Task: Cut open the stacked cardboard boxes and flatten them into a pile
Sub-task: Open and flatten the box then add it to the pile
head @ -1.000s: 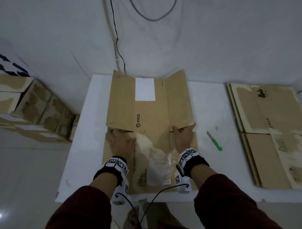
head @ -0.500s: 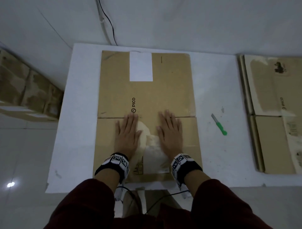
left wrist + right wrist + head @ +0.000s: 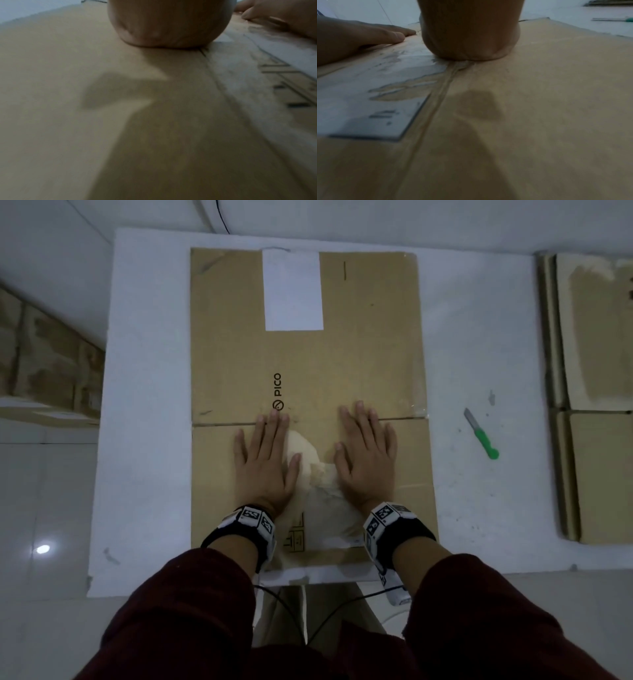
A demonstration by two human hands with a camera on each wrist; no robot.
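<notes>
A brown flattened cardboard box (image 3: 359,354) with a white label and "PICO" print lies flat on the white table (image 3: 147,405). My left hand (image 3: 265,460) and right hand (image 3: 366,457) press palm-down on it, fingers straight, either side of a torn label patch, fingertips at the fold line. In the left wrist view the heel of the left hand (image 3: 168,24) bears on the cardboard (image 3: 68,108). The right wrist view shows the right hand's heel (image 3: 469,33) on the cardboard (image 3: 556,94), with the left hand (image 3: 351,36) beside it.
A green-handled knife (image 3: 481,434) lies on the table to the right of the box. A pile of flattened boxes (image 3: 596,392) sits at the table's right end. Unopened stacked boxes (image 3: 44,361) stand on the floor at the left.
The box's raised far half has been pushed down flat. Both hands went from gripping the fold to lying spread, palms down, on the cardboard.
</notes>
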